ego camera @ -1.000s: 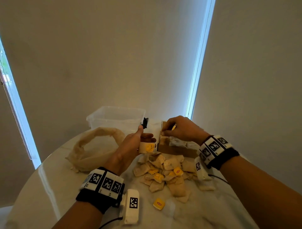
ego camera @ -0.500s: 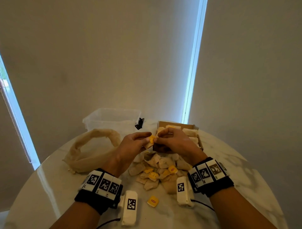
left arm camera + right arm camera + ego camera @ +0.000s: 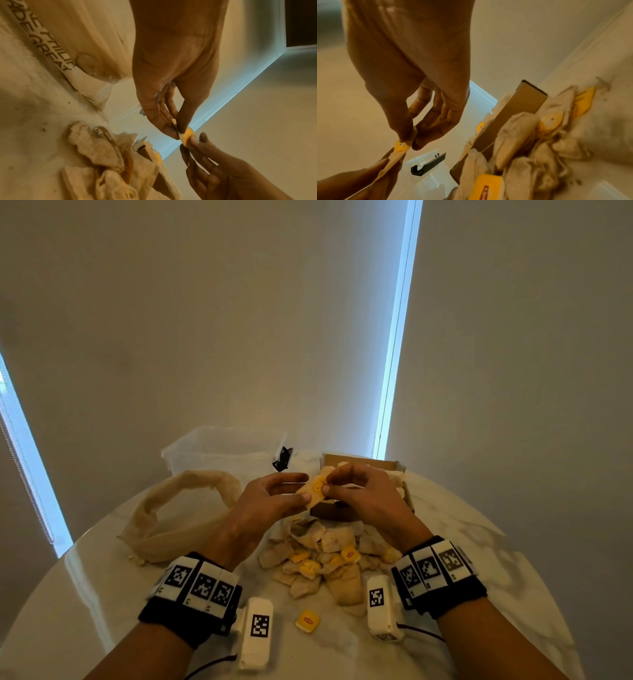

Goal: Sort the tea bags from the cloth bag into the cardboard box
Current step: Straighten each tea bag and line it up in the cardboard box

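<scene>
A tea bag (image 3: pixel 313 492) with a yellow tag hangs in the air in front of the cardboard box (image 3: pixel 329 510), held by both hands. My left hand (image 3: pixel 302 487) pinches its left side between thumb and fingers. My right hand (image 3: pixel 328 482) pinches the tag end from the right. The left wrist view shows the tea bag (image 3: pixel 187 134) pinched at my fingertips, and in the right wrist view the tag (image 3: pixel 400 146) sits under my right thumb. The box holds several tea bags. A heap of tea bags (image 3: pixel 325 556) lies on the table below my hands. The cloth bag (image 3: pixel 178 508) lies limp on the left.
A clear plastic tub (image 3: pixel 222 450) stands behind the cloth bag, with a black clip (image 3: pixel 282 458) on its right rim. One loose yellow tag (image 3: pixel 307 620) lies near the round marble table's (image 3: pixel 479 542) front, between my wrists. Blinds hang behind the table.
My right hand has left the box and come to the tea bag held by my left hand. Both hands now pinch it in front of the box.
</scene>
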A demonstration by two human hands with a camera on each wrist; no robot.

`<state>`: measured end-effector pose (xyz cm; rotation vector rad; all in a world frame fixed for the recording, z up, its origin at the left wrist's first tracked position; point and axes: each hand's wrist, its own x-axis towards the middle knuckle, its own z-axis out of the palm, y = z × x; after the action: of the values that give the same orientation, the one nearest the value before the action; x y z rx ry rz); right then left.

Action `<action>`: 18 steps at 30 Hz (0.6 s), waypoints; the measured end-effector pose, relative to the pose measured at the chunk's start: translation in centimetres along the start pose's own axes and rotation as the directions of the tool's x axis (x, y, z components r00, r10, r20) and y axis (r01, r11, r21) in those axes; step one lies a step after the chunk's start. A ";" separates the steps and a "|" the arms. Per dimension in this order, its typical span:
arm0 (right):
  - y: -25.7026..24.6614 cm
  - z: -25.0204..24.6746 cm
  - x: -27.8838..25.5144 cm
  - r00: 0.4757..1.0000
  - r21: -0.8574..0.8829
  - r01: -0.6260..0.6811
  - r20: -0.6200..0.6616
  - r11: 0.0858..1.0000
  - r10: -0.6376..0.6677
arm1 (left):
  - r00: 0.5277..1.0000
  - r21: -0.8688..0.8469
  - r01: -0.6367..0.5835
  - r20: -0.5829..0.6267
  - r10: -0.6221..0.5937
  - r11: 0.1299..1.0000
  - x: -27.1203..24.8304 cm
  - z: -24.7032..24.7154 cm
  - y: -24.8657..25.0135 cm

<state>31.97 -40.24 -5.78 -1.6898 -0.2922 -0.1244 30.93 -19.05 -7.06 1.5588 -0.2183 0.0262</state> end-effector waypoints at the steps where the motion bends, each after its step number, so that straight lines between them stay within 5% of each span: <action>1: -0.1 0.1 -0.2 1.000 0.007 0.004 0.018 1.000 -0.004 | 1.000 0.000 -0.002 0.005 0.002 1.000 -0.1 0.0 0.1; 5: -0.7 -0.1 -0.3 0.996 -0.058 0.000 0.090 0.998 0.005 | 1.000 -0.001 0.002 0.030 -0.002 1.000 -0.3 0.3 0.3; 12: -2.7 -7.6 6.3 0.983 -0.510 0.118 -0.063 0.852 -0.173 | 1.000 -0.055 0.010 0.001 -0.010 0.998 -0.1 0.0 0.5; 18: -0.7 -9.6 11.3 0.997 -0.786 0.050 0.075 0.616 0.015 | 0.999 -0.017 0.038 -0.007 -0.038 0.999 0.2 0.0 0.5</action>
<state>43.51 -48.21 -0.93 -2.5952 -0.3345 -0.2293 31.01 -19.08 -6.51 1.5457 -0.1828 0.0005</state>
